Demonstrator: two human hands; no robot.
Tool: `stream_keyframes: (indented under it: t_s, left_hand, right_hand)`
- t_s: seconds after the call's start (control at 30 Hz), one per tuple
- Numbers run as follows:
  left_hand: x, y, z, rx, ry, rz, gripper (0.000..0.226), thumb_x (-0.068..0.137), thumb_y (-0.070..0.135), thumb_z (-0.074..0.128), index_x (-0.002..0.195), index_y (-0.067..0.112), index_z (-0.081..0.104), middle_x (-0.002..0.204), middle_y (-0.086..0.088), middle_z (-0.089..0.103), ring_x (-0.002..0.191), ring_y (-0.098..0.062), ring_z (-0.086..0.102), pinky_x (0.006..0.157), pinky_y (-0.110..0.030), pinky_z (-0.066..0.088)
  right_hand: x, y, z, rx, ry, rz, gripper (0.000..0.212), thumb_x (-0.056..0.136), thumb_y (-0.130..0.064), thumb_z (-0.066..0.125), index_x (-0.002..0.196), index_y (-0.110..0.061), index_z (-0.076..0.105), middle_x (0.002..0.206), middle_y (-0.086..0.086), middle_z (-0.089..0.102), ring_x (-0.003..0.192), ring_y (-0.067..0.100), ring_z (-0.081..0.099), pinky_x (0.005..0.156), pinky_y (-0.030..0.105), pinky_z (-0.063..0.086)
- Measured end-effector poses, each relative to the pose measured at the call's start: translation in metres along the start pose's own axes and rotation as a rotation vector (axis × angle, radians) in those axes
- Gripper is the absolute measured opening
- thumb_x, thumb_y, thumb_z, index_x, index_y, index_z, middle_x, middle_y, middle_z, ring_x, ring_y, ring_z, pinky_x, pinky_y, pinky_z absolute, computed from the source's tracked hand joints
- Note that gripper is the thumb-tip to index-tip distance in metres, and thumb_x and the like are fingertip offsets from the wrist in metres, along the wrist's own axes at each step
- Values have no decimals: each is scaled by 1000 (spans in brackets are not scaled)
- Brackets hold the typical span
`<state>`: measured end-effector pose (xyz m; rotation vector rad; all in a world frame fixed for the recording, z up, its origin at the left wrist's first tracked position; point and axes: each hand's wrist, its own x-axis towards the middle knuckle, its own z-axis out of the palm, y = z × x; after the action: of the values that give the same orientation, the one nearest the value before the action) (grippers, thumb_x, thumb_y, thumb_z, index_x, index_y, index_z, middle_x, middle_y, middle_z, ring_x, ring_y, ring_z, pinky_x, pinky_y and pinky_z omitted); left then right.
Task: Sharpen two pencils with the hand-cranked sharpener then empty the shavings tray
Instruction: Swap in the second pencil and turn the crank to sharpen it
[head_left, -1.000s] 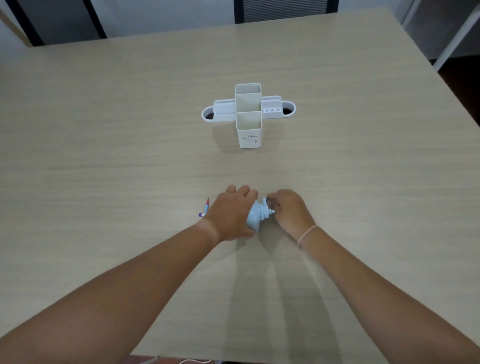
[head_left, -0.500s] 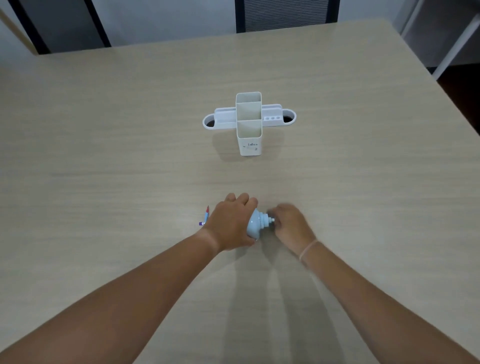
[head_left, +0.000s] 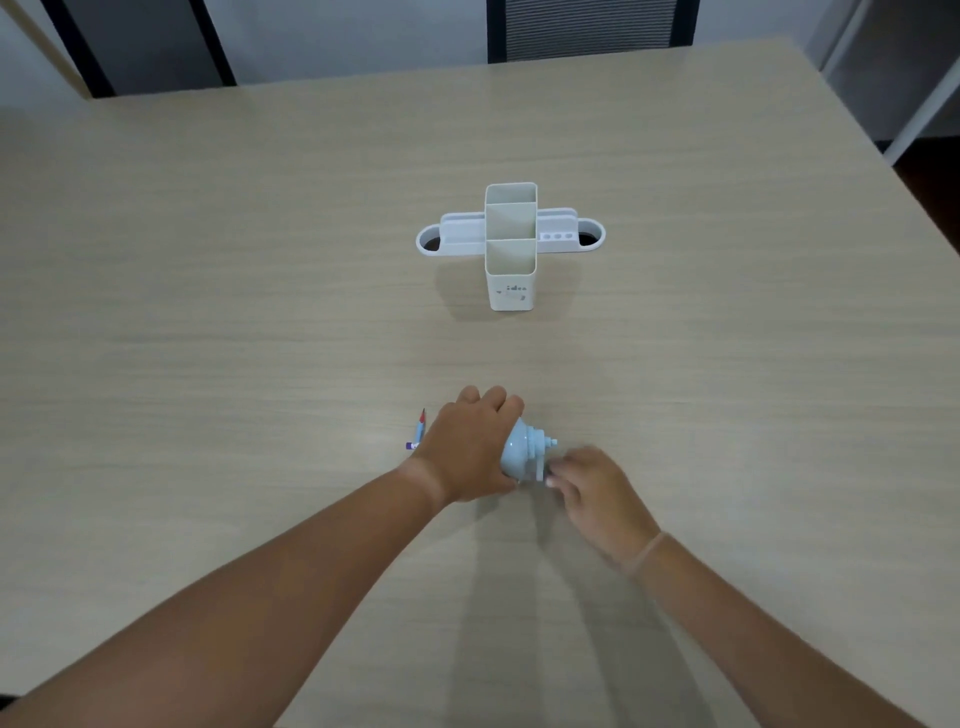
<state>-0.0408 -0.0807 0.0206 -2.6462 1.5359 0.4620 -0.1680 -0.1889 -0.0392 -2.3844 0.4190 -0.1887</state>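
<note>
Surface (head_left: 208, 312) is pale wood-grain, mostly bare; white desk organizer (head_left: 510, 244) stands upright well beyond the hands, compartments look empty. Left hand (head_left: 467, 447) has its grip wrapped around the pale blue sharpener (head_left: 522, 453), pinning it near centre front. Right hand (head_left: 597, 493) is pinched on the crank (head_left: 543, 470) at the sharpener's right end, blurred, so likely mid-turn. Pencil (head_left: 420, 428) pokes out behind the left hand; can't tell if it's seated in the sharpener. Risks: body is light, so crank torque could skid or tip it if the left grip loosens; over-cranking could snap the lead.
</note>
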Motion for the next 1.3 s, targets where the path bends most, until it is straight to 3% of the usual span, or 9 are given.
stream_keyframes:
  t_s: [0.1,0.3,0.47,0.6,0.7,0.83,1.0,1.13,1.3]
  left_hand:
    - [-1,0,0,5,5,3,56,68,37,70,112,15,45,111,-2,51,97,-24,45,65,-31,30]
    - [1,0,1,-11,1,2,55,66,38,71,110,15,46,109,-2,52,95,-25,46,65,-32,34]
    - [0,-2,2,-2,21,11,54,67,36,69,112,15,47,109,-2,52,95,-25,46,64,-31,32]
    - [0,-2,1,3,2,14,56,67,39,71,111,15,47,110,-3,52,95,-26,46,69,-35,42]
    - [-1,-1,1,-7,1,6,56,66,39,72,110,14,46,110,-2,52,95,-25,45,69,-35,42]
    - [0,0,1,13,8,9,57,68,39,70,113,16,45,112,-1,51,98,-24,45,64,-31,30]
    - [-1,-1,0,13,5,15,57,69,40,69,114,16,45,112,-2,51,98,-25,46,65,-31,30]
    - [-2,0,-1,3,10,14,56,68,40,69,113,16,45,112,-2,51,98,-26,46,66,-31,31]
    - [-2,0,0,-17,10,1,55,68,37,70,113,16,45,111,-1,51,98,-24,45,65,-31,28]
  right_hand:
    - [-17,-22,-22,110,72,-100,26,81,-18,44,77,-4,66,59,5,57,66,8,38,64,10,29]
    - [54,3,-9,-29,40,78,23,77,-8,46,66,3,64,63,24,60,70,35,56,67,37,42]
    - [-24,-15,-12,95,38,-53,28,81,-20,45,72,-4,66,58,11,59,65,13,41,63,12,31]
    - [32,-20,-32,48,198,-78,24,83,-12,48,78,2,67,65,15,64,70,16,46,66,20,32]
    - [58,1,-14,-5,11,77,18,81,1,51,70,6,64,68,25,62,68,29,53,66,32,35]
    - [-15,-7,-7,65,-81,7,33,81,-23,43,68,-1,64,60,14,60,65,18,47,62,15,31]
    - [27,-17,-34,58,198,-118,26,82,-17,47,79,-1,67,68,12,66,72,15,48,69,10,31]
    - [60,5,-14,-96,-71,59,18,84,-4,53,73,4,64,75,24,63,78,36,59,60,25,24]
    - [-6,-10,-28,27,-255,-73,28,81,-17,49,60,-1,57,53,1,46,58,14,41,58,21,29]
